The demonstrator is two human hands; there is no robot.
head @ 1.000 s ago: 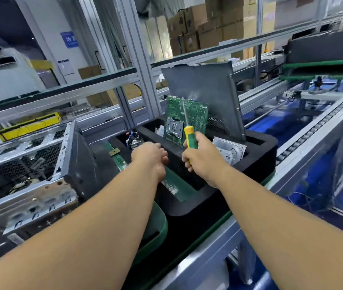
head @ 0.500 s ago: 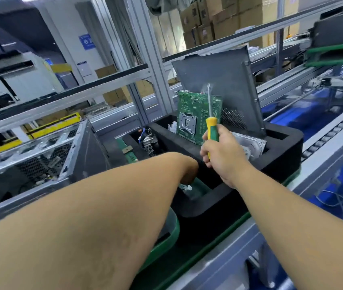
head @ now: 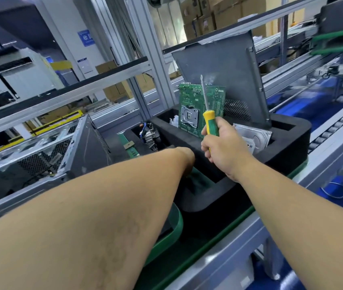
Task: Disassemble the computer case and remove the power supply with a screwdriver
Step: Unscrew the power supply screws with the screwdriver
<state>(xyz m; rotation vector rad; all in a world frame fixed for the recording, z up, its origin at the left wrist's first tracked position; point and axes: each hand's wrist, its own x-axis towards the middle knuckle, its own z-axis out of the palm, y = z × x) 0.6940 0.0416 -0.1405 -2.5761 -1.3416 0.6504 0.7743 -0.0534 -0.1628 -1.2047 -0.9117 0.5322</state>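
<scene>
While the right hand (head: pixel 224 150) grips a green-and-yellow screwdriver (head: pixel 208 116) upright over the black foam tray (head: pixel 288 143), the left hand (head: pixel 187 156) dips into a tray slot, fingers hidden, so I can't tell its grip. To the left lies the opened computer case (head: pixel 47 151); a motherboard (head: pixel 195 109) stands in the tray.

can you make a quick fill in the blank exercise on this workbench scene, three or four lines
1. The right hand grips a screwdriver whose shaft points ____.
2. The screwdriver's handle is green and ____.
3. The green motherboard stands on edge in the black ____ tray.
4. Behind the motherboard leans a grey metal ____.

Missing words: up; yellow; foam; panel
</scene>
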